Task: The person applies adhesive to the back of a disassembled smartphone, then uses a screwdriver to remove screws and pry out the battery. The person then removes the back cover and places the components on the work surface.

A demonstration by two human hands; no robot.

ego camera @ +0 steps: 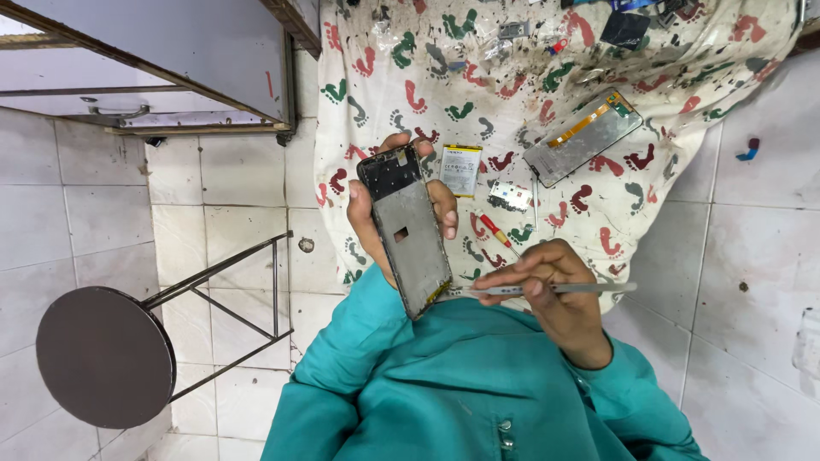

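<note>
Left hand (401,201) wrapped around a stripped phone frame (405,229), thumb along one long edge, fingers curled over the other, holding it tilted with the bare inner side up. Dark upper part of the frame up by the fingertips, lower end down past the wrist, just over the teal sleeve (342,358).

Right hand (551,294) closed in a pinch on grey metal tweezers (547,289), held about level. Tips pointing across toward the lower corner of the phone frame, right at it; contact too fine to tell. Tail of the tweezers sticking out past the knuckles on the far side.

Beyond both hands, a white cloth (512,102) printed with red and green footprints, spotted with dark marks, spread over the counter. Between the two hands and a little past them, a small red-handled screwdriver (495,230) lying on the cloth. Just past the left fingertips, a flat rectangular battery (461,171). Beside that, nearer the right hand's side, a small circuit board (511,195). Farther out from the right hand, a display panel (582,137) face down, orange flex strip showing along it.

Off to the far side of the left hand, well apart, a round stool (104,357) on the tiled floor (213,213).
</note>
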